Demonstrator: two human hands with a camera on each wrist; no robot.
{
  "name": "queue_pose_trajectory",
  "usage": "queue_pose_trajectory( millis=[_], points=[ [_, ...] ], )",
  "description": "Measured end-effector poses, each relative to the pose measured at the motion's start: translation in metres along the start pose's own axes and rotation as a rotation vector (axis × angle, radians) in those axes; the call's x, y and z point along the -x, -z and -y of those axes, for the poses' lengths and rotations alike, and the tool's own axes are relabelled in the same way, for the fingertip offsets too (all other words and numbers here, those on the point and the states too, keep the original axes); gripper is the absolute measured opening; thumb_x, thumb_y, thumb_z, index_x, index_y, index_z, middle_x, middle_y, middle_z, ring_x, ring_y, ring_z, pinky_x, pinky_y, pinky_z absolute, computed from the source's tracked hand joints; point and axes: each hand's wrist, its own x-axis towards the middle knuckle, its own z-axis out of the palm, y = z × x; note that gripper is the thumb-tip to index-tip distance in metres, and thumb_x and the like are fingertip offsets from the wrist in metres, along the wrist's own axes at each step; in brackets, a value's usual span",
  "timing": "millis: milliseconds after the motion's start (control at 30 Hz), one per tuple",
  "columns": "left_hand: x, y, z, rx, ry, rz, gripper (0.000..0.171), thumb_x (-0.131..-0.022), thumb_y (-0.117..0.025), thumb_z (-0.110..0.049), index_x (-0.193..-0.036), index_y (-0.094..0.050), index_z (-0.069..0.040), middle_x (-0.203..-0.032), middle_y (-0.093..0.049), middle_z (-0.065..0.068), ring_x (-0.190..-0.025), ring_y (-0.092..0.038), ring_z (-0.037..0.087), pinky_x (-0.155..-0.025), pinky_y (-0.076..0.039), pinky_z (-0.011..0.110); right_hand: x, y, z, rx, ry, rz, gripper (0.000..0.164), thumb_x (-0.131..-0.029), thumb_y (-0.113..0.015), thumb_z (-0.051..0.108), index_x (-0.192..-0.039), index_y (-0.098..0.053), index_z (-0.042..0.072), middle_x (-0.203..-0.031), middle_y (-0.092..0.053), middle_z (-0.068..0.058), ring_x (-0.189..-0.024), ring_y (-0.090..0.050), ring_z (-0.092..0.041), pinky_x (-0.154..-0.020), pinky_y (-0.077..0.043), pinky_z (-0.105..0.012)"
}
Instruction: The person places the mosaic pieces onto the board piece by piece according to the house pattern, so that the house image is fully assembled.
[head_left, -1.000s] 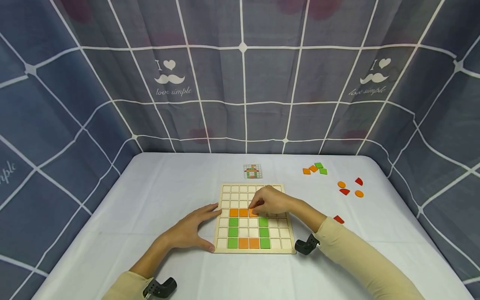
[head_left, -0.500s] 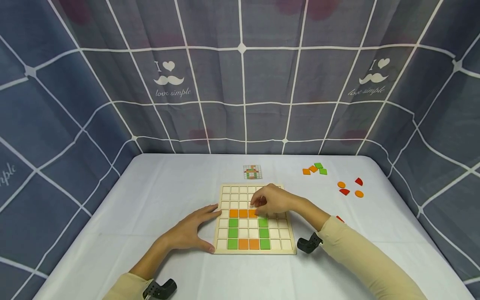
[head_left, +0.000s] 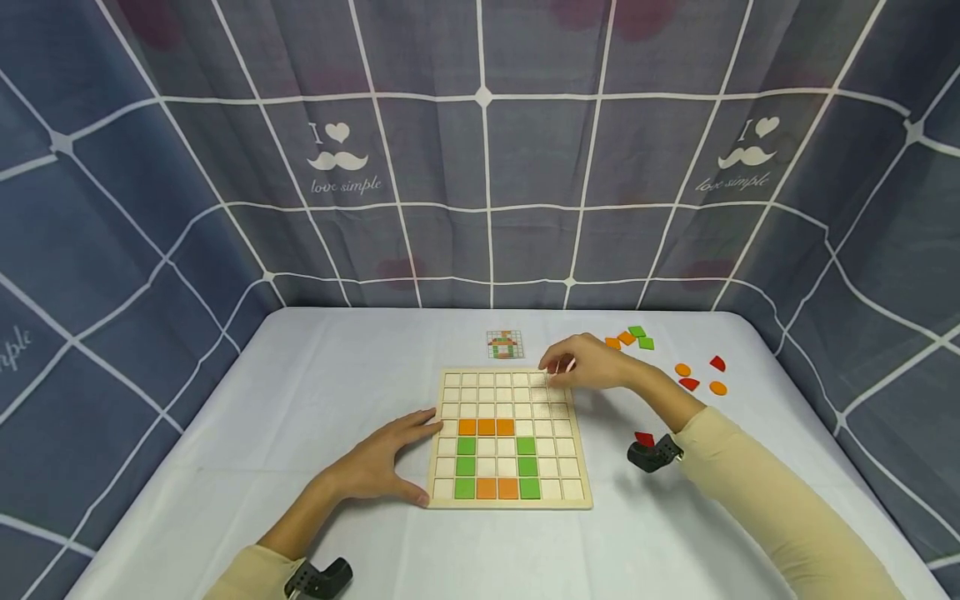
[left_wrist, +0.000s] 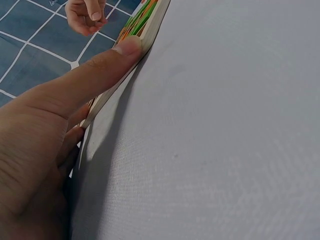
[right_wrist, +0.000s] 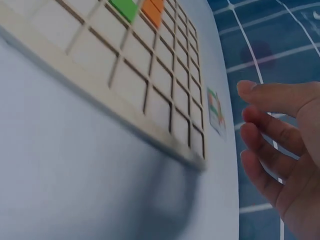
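Observation:
A wooden grid board (head_left: 510,504) lies on the white table. Three orange square tiles (head_left: 486,427) fill part of one row, with green square tiles (head_left: 527,467) in two columns below and two orange squares (head_left: 497,488) at the bottom. My left hand (head_left: 375,458) rests at the board's left side, thumb (left_wrist: 100,70) and fingertips touching its edge. Over the board's far right corner is my right hand (head_left: 588,362); the right wrist view shows its fingers (right_wrist: 275,132) loosely bent and apart, with nothing between them.
A small printed pattern card (head_left: 505,344) lies behind the board. Orange and green squares (head_left: 647,342) sit at the back right. Nearer are orange discs (head_left: 718,388) and red quarter-round pieces (head_left: 689,384), one red piece (head_left: 644,438) beside the right wrist camera. A gridded curtain (head_left: 442,158) encloses the table.
My right hand has let go of the third orange square, now flat in its cell, and moved right and back off the row. The left hand has stayed at the board's edge.

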Motion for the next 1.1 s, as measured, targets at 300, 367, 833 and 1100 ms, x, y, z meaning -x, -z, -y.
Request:
queue_pose_trajectory(
  millis=[300,367,833,1100],
  points=[
    [0.000,0.000,0.000,-0.006,0.004,-0.007,0.110,-0.066,-0.092,-0.061,-0.157,-0.048,-0.015,-0.167,-0.030,0.003,-0.152,-0.026,0.037,-0.116,-0.025,0.064,0.018,0.037,-0.050,0.056,-0.100,-0.150,0.027,-0.093,-0.072,-0.001,-0.119,-0.072,-0.004,-0.116,-0.071,-0.021,-0.106,-0.067,-0.034,-0.093,-0.052,-0.054],
    [0.000,0.000,0.000,-0.003,0.006,-0.007,0.110,-0.066,-0.092,-0.060,-0.157,-0.048,-0.015,-0.167,-0.030,0.003,-0.152,-0.026,0.037,-0.117,-0.025,0.064,0.022,0.042,-0.062,0.063,-0.148,-0.170,0.027,-0.094,-0.070,-0.002,-0.120,-0.071,-0.005,-0.117,-0.070,-0.022,-0.108,-0.066,-0.036,-0.095,-0.050,-0.055],
    [-0.001,-0.002,0.003,-0.003,0.025,0.003,0.112,-0.065,-0.092,-0.062,-0.158,-0.046,-0.017,-0.168,-0.028,0.002,-0.153,-0.023,0.035,-0.117,-0.024,0.063,0.041,0.040,-0.108,0.078,-0.419,-0.261,0.030,-0.098,-0.067,0.001,-0.126,-0.068,-0.006,-0.120,-0.069,-0.023,-0.111,-0.061,-0.039,-0.103,-0.046,-0.055],
    [-0.001,-0.001,0.001,-0.006,0.028,0.004,0.112,-0.065,-0.092,-0.061,-0.158,-0.046,-0.017,-0.168,-0.029,0.002,-0.153,-0.024,0.035,-0.118,-0.024,0.062,0.036,0.035,-0.116,0.124,-0.399,-0.265,0.029,-0.097,-0.069,0.002,-0.125,-0.069,-0.005,-0.120,-0.068,-0.023,-0.110,-0.060,-0.039,-0.102,-0.046,-0.057]
  ],
)
